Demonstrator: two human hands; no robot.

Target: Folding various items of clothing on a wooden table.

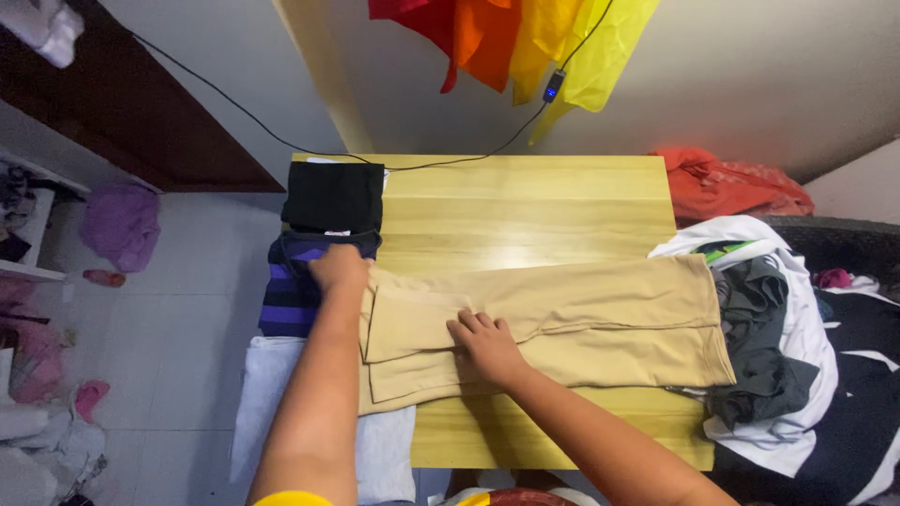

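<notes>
Right hand [486, 345]: fingers spread flat, pressing on tan trousers [600, 314], gripping nothing. Left hand [338, 268]: fingers curled at the trousers' left edge, grip unclear. Trousers lie folded across wooden table [525, 201], beside striped garment [291, 295].

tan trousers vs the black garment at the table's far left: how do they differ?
The tan trousers lie spread long across the table, only one end folded over; the black garment is a compact folded square. The left hand and right hand rest on the trousers; nothing touches the black one. Both lie flat on the table.
</notes>
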